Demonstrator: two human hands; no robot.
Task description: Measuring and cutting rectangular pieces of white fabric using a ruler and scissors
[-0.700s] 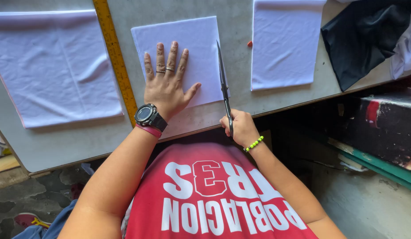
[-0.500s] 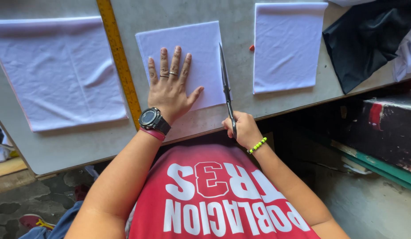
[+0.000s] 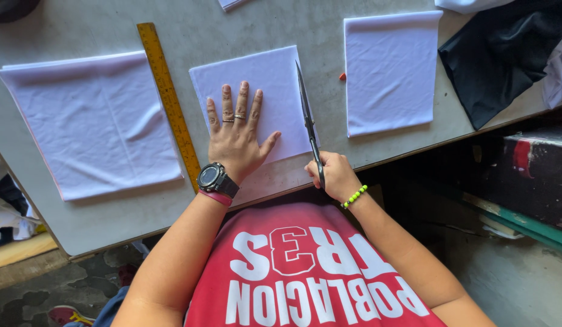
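My left hand (image 3: pixel 237 134) lies flat with spread fingers on a folded white cloth piece (image 3: pixel 263 85) in the middle of the grey table (image 3: pixel 111 224). It wears rings and a black wristwatch. My right hand (image 3: pixel 334 174) grips the handles of long dark scissors (image 3: pixel 307 118) at the table's near edge. The blades point away from me along the right edge of that cloth piece.
A larger white cloth (image 3: pixel 90 121) lies at the left, beside a long yellow ruler (image 3: pixel 169 100). Another white cloth piece (image 3: pixel 390 69) sits to the right, with a small red object (image 3: pixel 342 76) by it. Black fabric (image 3: pixel 505 54) drapes over the far right corner.
Both hands hold the same pose on the cloth and scissors. Only the view has shifted slightly.
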